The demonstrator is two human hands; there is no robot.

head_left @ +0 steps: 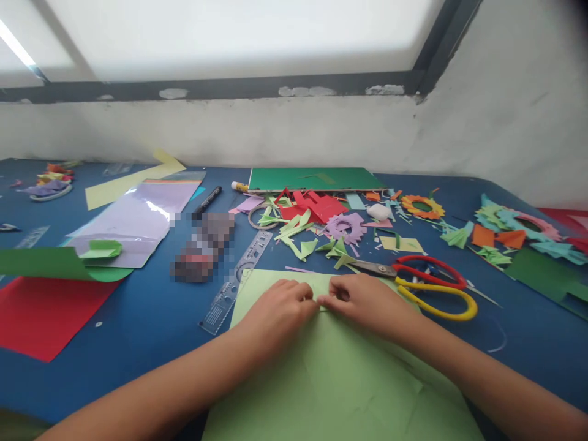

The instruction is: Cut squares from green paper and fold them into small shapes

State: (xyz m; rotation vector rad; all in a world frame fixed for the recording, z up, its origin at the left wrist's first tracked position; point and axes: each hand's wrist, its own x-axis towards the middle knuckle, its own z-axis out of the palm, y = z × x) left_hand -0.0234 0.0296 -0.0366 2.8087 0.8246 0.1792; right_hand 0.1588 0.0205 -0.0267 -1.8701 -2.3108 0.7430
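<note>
A large light green paper sheet [340, 380] lies in front of me, with creases on its right part. Over its far part, my left hand [287, 309] is closed, its thumb and fingers pinched together. My right hand [361, 300] is closed beside it, fingertips almost touching those of the left. Both pinch at the green paper between them. Scissors with red and yellow handles [436, 294] lie just beyond my right hand. A clear ruler [236, 282] rests by the sheet's left edge.
Coloured paper scraps [316, 208] and a purple paper ring [345, 228] lie beyond my hands. A green board [312, 179] is at the back. Red paper [50, 318] and a plastic sleeve [142, 214] lie left; paper flowers [519, 223] are at right.
</note>
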